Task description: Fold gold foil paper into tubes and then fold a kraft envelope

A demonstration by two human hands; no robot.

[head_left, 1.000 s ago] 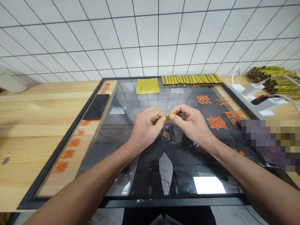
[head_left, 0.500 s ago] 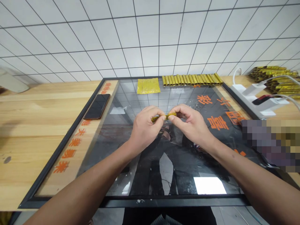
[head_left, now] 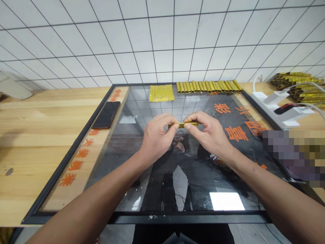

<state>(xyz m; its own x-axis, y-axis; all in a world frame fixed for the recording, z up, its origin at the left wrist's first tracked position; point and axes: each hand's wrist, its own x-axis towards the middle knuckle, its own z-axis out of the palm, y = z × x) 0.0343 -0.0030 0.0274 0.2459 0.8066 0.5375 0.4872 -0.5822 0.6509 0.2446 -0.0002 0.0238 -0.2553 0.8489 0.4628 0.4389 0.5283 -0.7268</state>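
Observation:
Between my two hands, just above the glass panel point(head_left: 157, 162), is a thin rolled strip of gold foil paper point(head_left: 181, 125). My left hand point(head_left: 159, 135) pinches its left end between thumb and fingers. On the right part, my right hand point(head_left: 207, 132) holds it with thumb below and fingertips on top. Beyond the hands a flat stack of gold foil sheets point(head_left: 161, 93) lies near the panel's back edge. To its right, several gold foil tubes point(head_left: 208, 86) stand in a row side by side.
A dark phone point(head_left: 106, 115) rests on the panel's left side. On the right is a white power strip point(head_left: 271, 108) with chargers and cables. Behind it sits a pile of gold tubes point(head_left: 299, 88). A tiled wall point(head_left: 157, 37) rises at the back.
The gold roll now shows straighter and longer between my hands. My right fingers have shifted slightly along it, and the left hand has hardly moved.

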